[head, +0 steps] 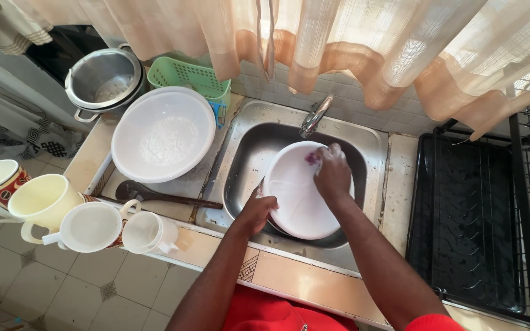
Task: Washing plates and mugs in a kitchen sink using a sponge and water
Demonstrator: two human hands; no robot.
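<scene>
Right now you are holding a white plate (299, 199) tilted inside the steel sink (249, 153), below the tap (314, 116). Your left hand (256, 211) is gripping the plate's left rim, fingers curled around its edge. Your right hand (332, 171) is lying on the plate's upper face, its fingers (332, 150) clenching a small purple scrubber (311, 157) against the surface. To the left, on the tabletop (173, 205), a white bowl (164, 135), a dark wooden spoon (154, 195) and four mugs (62, 208) are sitting well apart from the plate.
</scene>
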